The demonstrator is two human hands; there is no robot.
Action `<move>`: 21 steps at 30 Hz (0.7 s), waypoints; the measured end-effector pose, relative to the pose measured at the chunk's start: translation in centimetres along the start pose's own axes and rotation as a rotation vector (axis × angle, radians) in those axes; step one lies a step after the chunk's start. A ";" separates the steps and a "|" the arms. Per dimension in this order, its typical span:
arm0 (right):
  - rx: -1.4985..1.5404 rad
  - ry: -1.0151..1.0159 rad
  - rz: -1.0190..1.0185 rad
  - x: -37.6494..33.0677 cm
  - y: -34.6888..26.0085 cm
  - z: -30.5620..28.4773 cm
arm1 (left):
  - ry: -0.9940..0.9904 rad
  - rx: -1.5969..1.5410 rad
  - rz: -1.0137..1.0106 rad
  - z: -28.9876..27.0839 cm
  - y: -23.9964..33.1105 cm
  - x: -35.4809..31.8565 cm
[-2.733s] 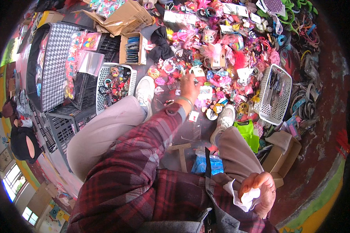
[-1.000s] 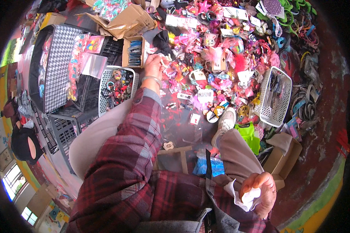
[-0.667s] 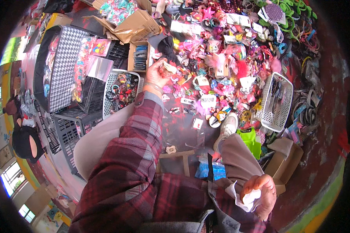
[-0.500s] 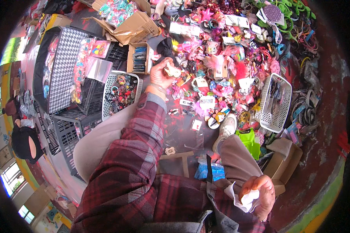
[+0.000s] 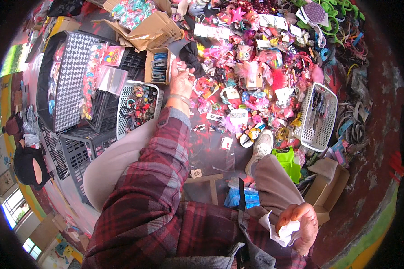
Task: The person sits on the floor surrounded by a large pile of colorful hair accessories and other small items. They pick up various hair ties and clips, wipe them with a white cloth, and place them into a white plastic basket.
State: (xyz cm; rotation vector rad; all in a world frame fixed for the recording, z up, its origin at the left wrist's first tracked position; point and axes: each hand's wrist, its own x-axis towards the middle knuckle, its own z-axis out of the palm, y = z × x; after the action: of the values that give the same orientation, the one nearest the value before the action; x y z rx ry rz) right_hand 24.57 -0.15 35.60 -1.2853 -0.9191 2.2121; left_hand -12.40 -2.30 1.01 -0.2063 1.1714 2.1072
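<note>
My left hand (image 5: 181, 81) reaches far forward in a red plaid sleeve, its fingers pinched on a small pale item. It hovers right beside a small open cardboard box (image 5: 158, 67) of dark carded pieces, and a black bow (image 5: 192, 54) lies just past the fingers. My right hand (image 5: 301, 223) rests low by my knee, closed on a crumpled white tissue (image 5: 283, 234). A big heap of colourful hair accessories (image 5: 256, 67) covers the floor ahead.
A white basket of hair ties (image 5: 139, 105) stands left of my arm, with black crates (image 5: 76, 89) beyond it. Another white basket (image 5: 316, 117) sits at the right. My shoe (image 5: 260, 147), a small wooden stool (image 5: 207, 181) and a brown box (image 5: 327, 188) are near my legs.
My left hand has moved from the middle of the heap up and to the left, to the small cardboard box, carrying a small pale item. My right hand stayed put with the tissue.
</note>
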 end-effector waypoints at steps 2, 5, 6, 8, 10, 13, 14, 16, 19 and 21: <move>0.011 0.006 -0.016 0.0 0.1 0.1 | -0.038 0.245 0.038 -0.9 -0.4 0.8; -0.001 0.001 -0.016 0.1 0.0 0.2 | -0.042 0.871 0.199 -3.1 -2.3 2.2; -0.002 0.003 -0.020 0.1 0.1 0.2 | -0.050 1.083 0.259 -3.2 -3.2 2.0; -0.017 0.005 -0.011 0.2 0.1 0.3 | -0.235 1.584 0.499 -2.7 -3.7 0.7; -0.044 0.005 0.016 0.3 -0.1 0.4 | -0.330 1.719 0.301 -3.3 -5.5 0.9; 0.000 0.032 -0.019 0.1 0.3 0.0 | -0.252 1.891 0.357 -3.5 -6.1 -0.4; -0.001 0.035 -0.018 0.1 0.3 0.0 | -0.207 1.928 0.372 -3.7 -6.1 -0.6; -0.003 0.039 -0.020 0.1 0.2 0.1 | -0.126 1.952 0.309 -3.9 -5.9 -0.8; 0.008 0.038 -0.028 0.1 0.4 0.0 | -0.100 1.773 0.215 -4.7 -4.8 0.1; -0.029 -0.008 -0.010 0.4 0.0 0.3 | -0.013 1.327 0.044 -5.0 -4.0 1.2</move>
State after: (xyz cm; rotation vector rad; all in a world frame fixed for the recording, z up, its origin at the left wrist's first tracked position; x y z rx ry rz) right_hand 24.14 0.02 35.52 -1.2837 -0.9620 2.2054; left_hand -11.66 -4.29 -5.20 0.4446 2.2620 0.9773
